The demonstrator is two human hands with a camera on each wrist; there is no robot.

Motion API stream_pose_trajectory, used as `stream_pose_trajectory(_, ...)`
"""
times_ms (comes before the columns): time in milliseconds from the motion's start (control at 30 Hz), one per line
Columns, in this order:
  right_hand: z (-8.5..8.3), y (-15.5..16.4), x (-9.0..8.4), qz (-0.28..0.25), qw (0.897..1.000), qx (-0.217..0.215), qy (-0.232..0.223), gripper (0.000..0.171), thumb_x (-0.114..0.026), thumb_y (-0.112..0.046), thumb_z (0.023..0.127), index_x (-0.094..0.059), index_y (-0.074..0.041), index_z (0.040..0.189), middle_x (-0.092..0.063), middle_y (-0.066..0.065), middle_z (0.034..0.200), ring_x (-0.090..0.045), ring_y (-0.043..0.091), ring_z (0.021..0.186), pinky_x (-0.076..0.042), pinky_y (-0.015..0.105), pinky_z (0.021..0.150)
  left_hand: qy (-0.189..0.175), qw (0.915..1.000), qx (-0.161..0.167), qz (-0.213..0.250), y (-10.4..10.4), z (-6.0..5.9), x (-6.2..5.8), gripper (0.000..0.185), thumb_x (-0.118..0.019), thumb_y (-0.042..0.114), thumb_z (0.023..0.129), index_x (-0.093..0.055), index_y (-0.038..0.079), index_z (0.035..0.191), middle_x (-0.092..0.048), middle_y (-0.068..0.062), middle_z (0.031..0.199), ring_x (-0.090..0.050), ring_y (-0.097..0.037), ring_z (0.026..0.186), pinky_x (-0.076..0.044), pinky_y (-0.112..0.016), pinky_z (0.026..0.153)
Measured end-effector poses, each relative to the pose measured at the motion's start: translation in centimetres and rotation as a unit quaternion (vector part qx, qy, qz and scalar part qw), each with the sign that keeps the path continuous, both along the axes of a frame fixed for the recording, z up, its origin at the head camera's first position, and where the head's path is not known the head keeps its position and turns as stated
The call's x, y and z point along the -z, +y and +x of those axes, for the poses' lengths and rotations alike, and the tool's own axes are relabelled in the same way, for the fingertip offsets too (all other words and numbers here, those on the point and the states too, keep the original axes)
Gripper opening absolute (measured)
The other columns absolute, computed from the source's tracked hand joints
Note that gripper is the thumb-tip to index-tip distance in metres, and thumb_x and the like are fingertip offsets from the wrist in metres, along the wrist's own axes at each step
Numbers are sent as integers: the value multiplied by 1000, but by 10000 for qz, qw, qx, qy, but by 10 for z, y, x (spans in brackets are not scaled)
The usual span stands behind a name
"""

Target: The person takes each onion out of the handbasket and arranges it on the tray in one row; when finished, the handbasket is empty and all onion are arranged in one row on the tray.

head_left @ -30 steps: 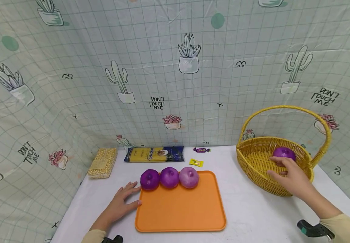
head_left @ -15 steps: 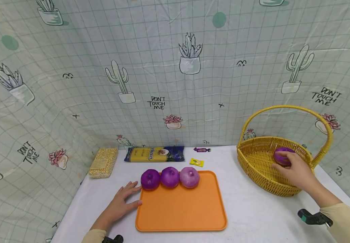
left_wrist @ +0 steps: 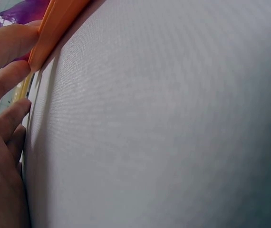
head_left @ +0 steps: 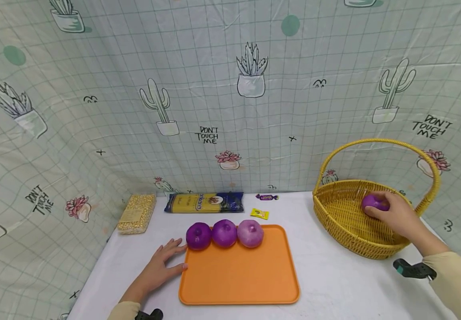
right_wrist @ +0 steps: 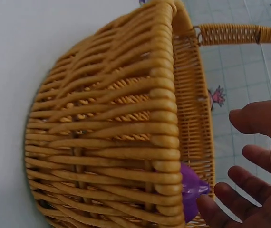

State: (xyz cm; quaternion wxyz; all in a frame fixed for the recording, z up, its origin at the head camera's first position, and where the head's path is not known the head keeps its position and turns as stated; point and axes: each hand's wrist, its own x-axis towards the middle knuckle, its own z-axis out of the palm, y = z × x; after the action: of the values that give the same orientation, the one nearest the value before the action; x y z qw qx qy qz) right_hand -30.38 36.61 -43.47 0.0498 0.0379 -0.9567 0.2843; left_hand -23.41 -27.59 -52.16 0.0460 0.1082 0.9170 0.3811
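Right hand (head_left: 398, 218) reaching over yellow basket (head_left: 346, 222) rim, arm stretching from lower right, fingers spreading loosely, fingertips touching purple onion (head_left: 374, 202) lying inside basket near far wall; not gripping it. Right wrist view confirming fingers (right_wrist: 249, 190) lying wide, one tip meeting onion. Left hand (head_left: 162, 264) lying flat on white desk (head_left: 326, 275), palm down, fingers straight, resting against left edge of orange tray (head_left: 238, 271). Three more purple onions (head_left: 224, 233) sitting in row along tray's far edge.
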Motion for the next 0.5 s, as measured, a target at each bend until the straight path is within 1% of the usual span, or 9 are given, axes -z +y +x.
stream_pose_trajectory(167, -7, 7, -3, 41, 9999, 28, -127, 70, -58, -37, 104, -34, 16, 144, -39, 45, 135, -42, 64, 119, -43, 76, 94, -3, 10000, -10, -11, 0, 0, 0, 60, -79, 38, 89, -63, 8, 139, -43, -19, 157, -20, -42, 152, -3, -62, 123)
stream_pose_trajectory(367, -17, 15, -5, 124, 9996, 127, -221, 73, -58, -39, 104, -34, 17, 143, -42, 45, 131, -45, 62, 117, -47, 73, 92, -54, 10000, -45, -6, 0, -1, 1, 60, -79, 38, 89, -63, 9, 139, -42, -18, 157, -19, -41, 153, -2, -61, 124)
stream_pose_trajectory(500, -21, 19, -5, 129, 9992, 145, -347, 76, -58, -41, 102, -33, 17, 143, -41, 45, 132, -44, 62, 118, -45, 73, 95, -51, 10000, -45, -26, 0, -1, 1, 60, -79, 38, 89, -63, 9, 139, -42, -18, 157, -19, -41, 153, -2, -61, 124)
